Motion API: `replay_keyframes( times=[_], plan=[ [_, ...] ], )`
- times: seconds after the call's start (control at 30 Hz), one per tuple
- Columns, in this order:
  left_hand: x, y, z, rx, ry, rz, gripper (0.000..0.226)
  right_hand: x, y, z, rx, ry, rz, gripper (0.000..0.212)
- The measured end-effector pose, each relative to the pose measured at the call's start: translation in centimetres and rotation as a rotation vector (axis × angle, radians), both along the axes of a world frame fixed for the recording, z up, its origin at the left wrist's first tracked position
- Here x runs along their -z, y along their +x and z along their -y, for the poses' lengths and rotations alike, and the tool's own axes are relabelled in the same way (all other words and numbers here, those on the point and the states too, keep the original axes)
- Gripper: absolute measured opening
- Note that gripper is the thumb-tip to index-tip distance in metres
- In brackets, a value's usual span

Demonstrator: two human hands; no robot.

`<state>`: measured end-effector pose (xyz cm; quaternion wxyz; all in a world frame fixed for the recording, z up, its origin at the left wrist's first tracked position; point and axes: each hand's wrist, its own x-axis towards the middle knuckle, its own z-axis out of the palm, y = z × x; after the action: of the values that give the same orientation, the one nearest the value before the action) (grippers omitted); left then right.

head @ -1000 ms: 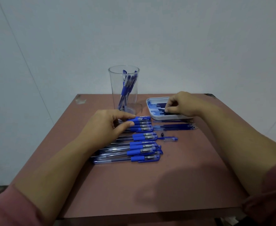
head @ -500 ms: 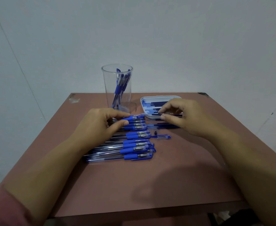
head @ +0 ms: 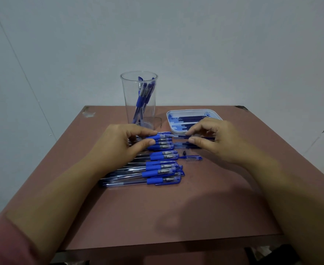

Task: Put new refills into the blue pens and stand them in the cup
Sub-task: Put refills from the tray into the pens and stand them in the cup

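Head view, the only one:
- cup (head: 139, 100): one, clear, upright at the far side of the table (head: 157, 217); blue pens already stand in it, four or five, too overlapped for a firm count
- row of pens (head: 157, 169): lies flat, starts at the foot of the cup and runs toward the person; about ten going by the blue grips
- left hand (head: 119, 146): curled over the end of the row nearest the cup, forefinger and thumb pinching the pen (head: 157, 135) there
- right hand (head: 214, 138): right of the cup, thumb and forefinger pinching a thin dark refill (head: 179, 136) that looks lined up with that pen's end; other fingers loosely curled
- tray (head: 193, 111): one, white, just right of the cup, holds dark refills, can't count them
- one loose cap (head: 193, 158) and one small black tip (head: 184, 153), right of the row, nearer the person than the cup

Handling, my read:
- refill is light, thin and bendy, so pinch it close to the leading end or it bows when pushed in
- pen barrel is stiff, smooth plastic and probably slippery; the blue grip is the place to hold
- cup is tall and looks light, so a pen dropped in hard could tip it
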<state>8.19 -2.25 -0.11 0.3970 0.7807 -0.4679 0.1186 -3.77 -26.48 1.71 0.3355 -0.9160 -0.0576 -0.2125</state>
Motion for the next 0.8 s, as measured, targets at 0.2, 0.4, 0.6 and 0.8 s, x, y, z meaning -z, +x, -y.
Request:
replay_keyframes(
  times=[0.2, 0.4, 0.6, 0.8],
  plan=[
    [-0.1, 0.0, 0.0, 0.025, -0.002, -0.04, 0.021, 0.3, 0.0, 0.0, -0.028, -0.003, 0.011, 0.023],
    [-0.1, 0.4, -0.2, 0.003, 0.054, -0.022, 0.023, 0.6, 0.2, -0.2, -0.052, -0.069, -0.001, 0.021],
    [-0.2, -0.2, 0.1, 0.064, 0.096, -0.003, 0.025, 1.1, 0.9, -0.8, -0.077, -0.179, 0.046, 0.014],
    [-0.6, -0.2, 0.0, 0.041, 0.071, 0.017, 0.022, 1.2, 0.9, -0.8, -0.034, -0.257, 0.111, 0.026]
  ],
)
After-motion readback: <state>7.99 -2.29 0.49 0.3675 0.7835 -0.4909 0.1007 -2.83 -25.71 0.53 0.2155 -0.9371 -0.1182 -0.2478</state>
